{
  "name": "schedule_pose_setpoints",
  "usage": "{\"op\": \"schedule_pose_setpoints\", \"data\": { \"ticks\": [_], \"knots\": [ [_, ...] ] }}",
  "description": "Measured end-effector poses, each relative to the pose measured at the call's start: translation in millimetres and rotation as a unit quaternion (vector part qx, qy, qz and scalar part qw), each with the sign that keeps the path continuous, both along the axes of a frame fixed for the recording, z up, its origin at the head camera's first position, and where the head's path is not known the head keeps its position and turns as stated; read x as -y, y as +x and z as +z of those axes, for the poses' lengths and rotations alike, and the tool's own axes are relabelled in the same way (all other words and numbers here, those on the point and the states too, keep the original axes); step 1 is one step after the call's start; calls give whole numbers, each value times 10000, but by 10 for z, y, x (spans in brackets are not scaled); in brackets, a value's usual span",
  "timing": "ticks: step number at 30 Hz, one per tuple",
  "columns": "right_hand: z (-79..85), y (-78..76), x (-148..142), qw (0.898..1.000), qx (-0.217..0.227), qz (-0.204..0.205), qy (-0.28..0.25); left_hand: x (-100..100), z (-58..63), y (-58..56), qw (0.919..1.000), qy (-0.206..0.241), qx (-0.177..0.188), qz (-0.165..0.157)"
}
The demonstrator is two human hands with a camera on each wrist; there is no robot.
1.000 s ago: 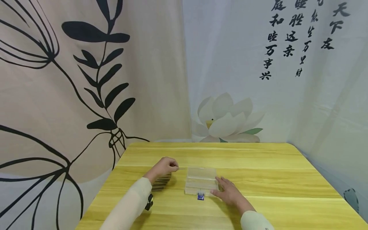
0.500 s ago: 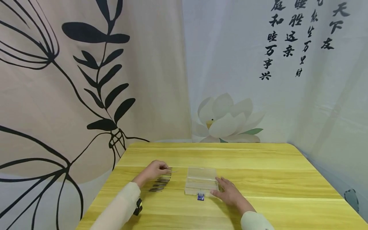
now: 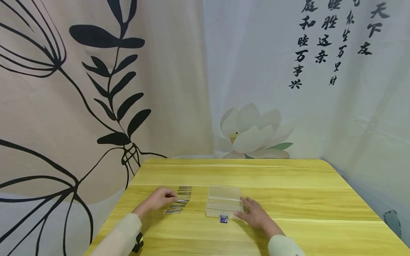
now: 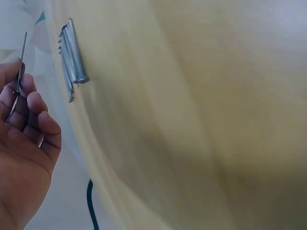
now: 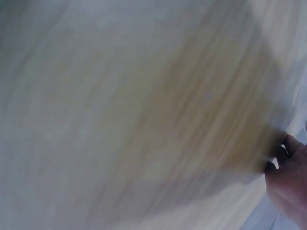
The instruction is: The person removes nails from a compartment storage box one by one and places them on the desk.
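Observation:
My left hand [image 3: 159, 199] pinches one thin metal nail [image 4: 22, 60] between thumb and fingers, its head toward the palm in the left wrist view. It hovers at the left side of a row of several nails [image 3: 184, 193] lying roughly parallel on the table. To their right is a clear plastic box [image 3: 224, 193] with a blue latch [image 3: 223, 218] at its front. My right hand [image 3: 256, 215] touches the box's right side, fingers extended and thumb near the front corner. What the box contains cannot be made out.
The yellow wood-grain table [image 3: 304, 192] bears the box and the nails. Behind it hangs a printed curtain [image 3: 179, 89] with plants, a lotus and black writing. A dark cable [image 4: 91, 206] hangs beyond the table edge in the left wrist view.
My left hand has moved left and nearer to me, away from the box, with a nail still in its fingers. The row of nails is uncovered. My right hand and the box have stayed put.

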State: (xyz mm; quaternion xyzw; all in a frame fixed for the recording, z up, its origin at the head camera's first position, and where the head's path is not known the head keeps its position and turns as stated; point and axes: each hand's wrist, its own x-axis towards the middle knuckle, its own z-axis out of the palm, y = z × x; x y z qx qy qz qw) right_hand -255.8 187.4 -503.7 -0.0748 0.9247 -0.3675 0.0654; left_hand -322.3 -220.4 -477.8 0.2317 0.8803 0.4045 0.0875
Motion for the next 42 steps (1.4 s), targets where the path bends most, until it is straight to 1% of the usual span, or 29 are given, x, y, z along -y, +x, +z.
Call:
{"op": "schedule_pose_setpoints", "data": {
  "ticks": [6, 11, 16, 21, 26, 30, 38, 42],
  "knots": [
    [-6, 1, 0, 10000, -66, 32, 68, 80, -43, 103, 9999, -29, -43, -136],
    [0, 3, 11, 9999, -76, 49, 76, 113, -97, 163, 9999, -78, 21, -147],
    [-3, 6, 5, 10000, -38, -2, 32, 135, -132, 197, 9998, 4, 153, -85],
    [0, 4, 0, 10000, -41, -23, 35, 155, -168, 221, 9997, -2, 241, -13],
    [-1, 4, 5, 10000, -50, -32, 38, 160, -199, 237, 9997, 55, 244, -38],
    [-13, -2, 6, 9999, -84, -36, 57, 156, -205, 244, 9998, 9, 159, -82],
    [-18, -3, 2, 9999, -100, -2, 84, 150, -226, 236, 9994, -291, -134, -131],
    [-7, -7, 3, 9998, -151, 47, 126, 150, -238, 227, 9992, -345, -154, -120]
  ]
}}
